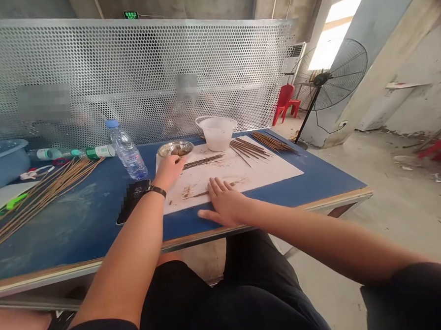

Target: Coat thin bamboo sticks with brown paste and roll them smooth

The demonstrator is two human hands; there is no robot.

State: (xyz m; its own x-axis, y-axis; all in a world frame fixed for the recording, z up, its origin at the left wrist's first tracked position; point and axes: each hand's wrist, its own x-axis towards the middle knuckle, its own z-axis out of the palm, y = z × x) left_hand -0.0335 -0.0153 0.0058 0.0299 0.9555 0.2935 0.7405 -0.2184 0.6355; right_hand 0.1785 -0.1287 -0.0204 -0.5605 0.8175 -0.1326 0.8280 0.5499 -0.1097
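My right hand (pixel 226 201) lies flat, fingers stretched, over a thin brown stick (pixel 196 195) on a white sheet (pixel 276 169). Brown crumbs are scattered around that stick. Beside the near rim of a metal bowl (pixel 164 150), my left hand (pixel 170 171) has its fingers curled together; whatever they may hold is hidden. Brown lumps (pixel 181 151) sit inside the bowl. A row of dark brown sticks (pixel 205 160) lies just right of my left hand. Farther right, more coated sticks (pixel 251 147) are fanned out, resembling incense sticks.
A white plastic bucket (pixel 218 134) stands behind the sheet's middle. Left of it are a water bottle (pixel 128 152), a phone (pixel 131 201), long thin canes (pixel 55 186) and a blue basin (pixel 2 164). A perforated metal screen (pixel 145 65) borders the blue table (pixel 79 231); another stick bundle (pixel 274 141) lies right.
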